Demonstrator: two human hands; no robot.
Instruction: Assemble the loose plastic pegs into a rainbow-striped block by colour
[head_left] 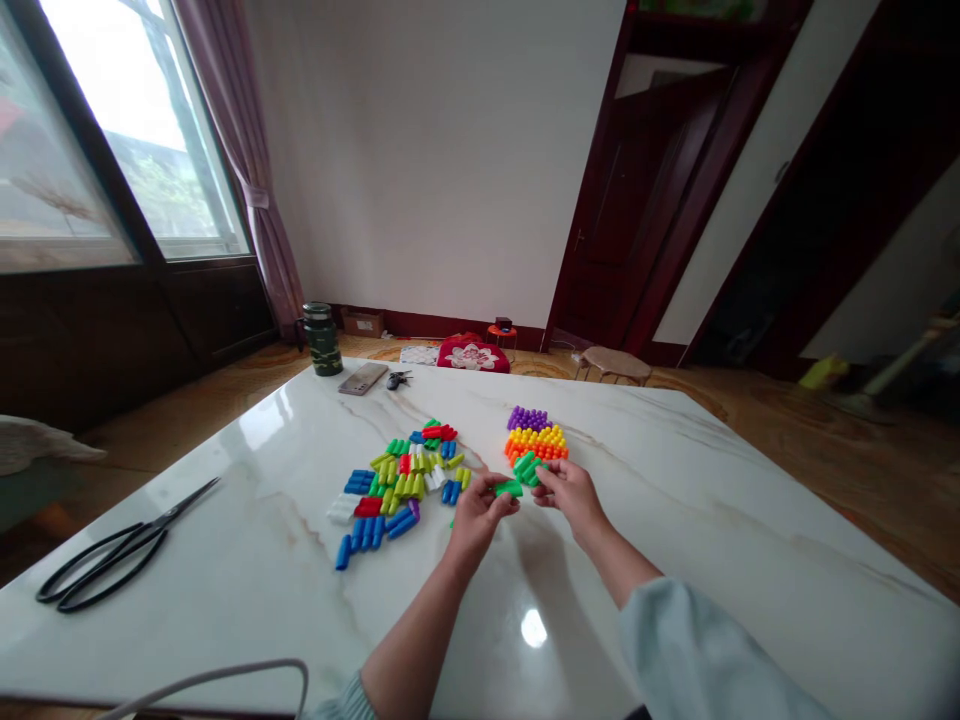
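Note:
My left hand point(480, 512) pinches a small green plastic block point(508, 488) just above the white marble table point(675, 520). My right hand point(568, 490) is closed on the green blocks point(527, 466) at the near edge of a joined stack of blocks point(535, 437), whose rows run purple, yellow, orange, then green. The two hands are close together, with the left hand's block nearly touching the stack's green row. Left of my hands lies a loose pile of coloured blocks point(401, 478) in blue, green, yellow, red and white.
Black scissors point(112, 548) lie at the table's near left, and a white cable point(217, 678) curves along the near edge. A dark camouflage jar point(322, 338), a phone point(363, 378) and keys point(397, 379) sit at the far edge. A stool point(615, 362) stands beyond the table.

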